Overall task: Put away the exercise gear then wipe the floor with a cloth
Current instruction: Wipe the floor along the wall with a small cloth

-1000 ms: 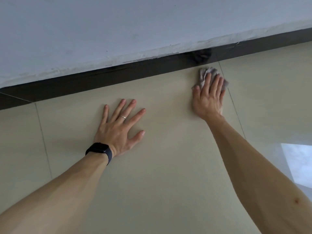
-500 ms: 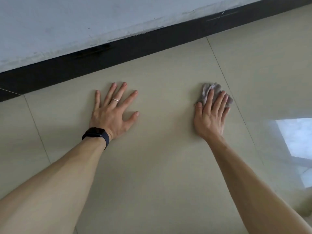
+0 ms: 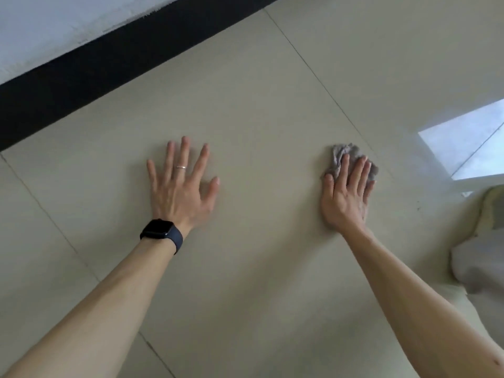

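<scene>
My right hand [image 3: 345, 195] lies flat on a small crumpled grey cloth [image 3: 341, 155] and presses it onto the beige tiled floor [image 3: 259, 110]. Only the cloth's far edge and right side stick out past my fingers. My left hand [image 3: 181, 186] rests flat on the tile to the left, fingers spread, holding nothing. It wears a ring, and a black watch sits on that wrist. No exercise gear is in view.
A black skirting board [image 3: 81, 75] runs along the white wall [image 3: 54, 23] at the upper left. A bright window reflection [image 3: 463, 140] shines on the floor at the right. Pale fabric [image 3: 488, 241], perhaps my clothing, shows at the right edge.
My right hand has dragged the cloth back from the skirting board toward me. My left hand has also slid back, and the wall now sits farther away and more tilted in view.
</scene>
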